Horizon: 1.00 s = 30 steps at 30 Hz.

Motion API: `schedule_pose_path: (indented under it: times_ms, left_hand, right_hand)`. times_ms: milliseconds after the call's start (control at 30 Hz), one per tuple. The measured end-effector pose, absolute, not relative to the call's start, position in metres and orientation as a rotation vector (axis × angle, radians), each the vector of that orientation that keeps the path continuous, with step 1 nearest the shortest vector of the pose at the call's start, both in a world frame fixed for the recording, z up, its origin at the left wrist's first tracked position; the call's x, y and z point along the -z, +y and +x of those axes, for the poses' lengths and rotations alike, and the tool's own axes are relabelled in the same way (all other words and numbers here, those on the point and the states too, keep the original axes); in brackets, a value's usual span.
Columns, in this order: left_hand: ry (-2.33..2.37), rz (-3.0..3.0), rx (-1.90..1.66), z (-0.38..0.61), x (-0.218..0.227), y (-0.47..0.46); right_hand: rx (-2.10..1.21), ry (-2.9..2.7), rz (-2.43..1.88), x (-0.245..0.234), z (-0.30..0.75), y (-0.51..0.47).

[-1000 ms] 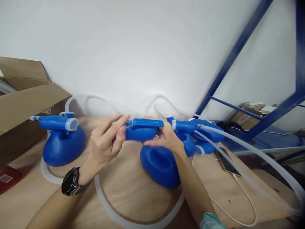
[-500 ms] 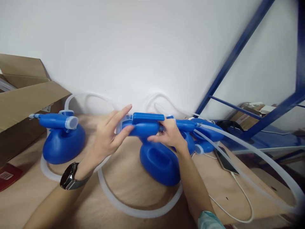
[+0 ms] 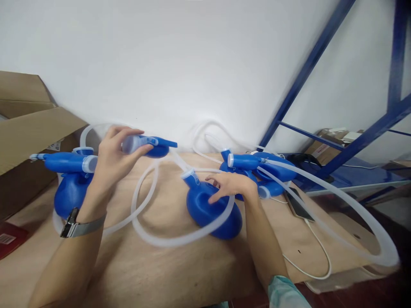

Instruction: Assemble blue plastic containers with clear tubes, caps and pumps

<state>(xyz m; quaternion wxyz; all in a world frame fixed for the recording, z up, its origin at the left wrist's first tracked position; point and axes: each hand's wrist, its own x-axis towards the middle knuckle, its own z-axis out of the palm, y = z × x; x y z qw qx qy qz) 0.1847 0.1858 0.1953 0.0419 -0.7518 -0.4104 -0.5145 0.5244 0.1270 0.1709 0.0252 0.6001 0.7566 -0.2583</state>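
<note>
One capped blue piece (image 3: 158,147) is sitting clamped in the left hand (image 3: 114,155); the right hand (image 3: 233,184) is resting, fingers apart, over the blue bottle (image 3: 203,205) beneath it; avoiding tugs on the pale tube (image 3: 170,242) is probably helping

No legible text, label (image 3: 6,238) too small

Head cam, fwd & down, close over table (image 3: 154,273), facing wall (image 3: 160,64)
</note>
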Motion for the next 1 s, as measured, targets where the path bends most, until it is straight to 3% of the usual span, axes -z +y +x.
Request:
schedule_pose_path:
  times_ms: [200,433,767,1000]
  left_hand:
    - [-0.692,-2.929,1.048,0.205,-0.199,0.150]
    - [-0.212,-2.885,0.850,0.261,-0.148,0.160]
    - [-0.345,-2.536,0.957,0.273,-0.069,0.205]
    - [-0.727,-2.693,0.809,0.262,-0.073,0.220]
  right_hand:
    - [0.878,2.617,1.778,-0.152,0.529,0.132]
    - [1.005,2.891,1.641,-0.113,0.526,0.155]
    - [1.229,3.038,1.654,-0.086,0.532,0.158]
    - [1.039,3.116,2.068,-0.058,0.516,0.160]
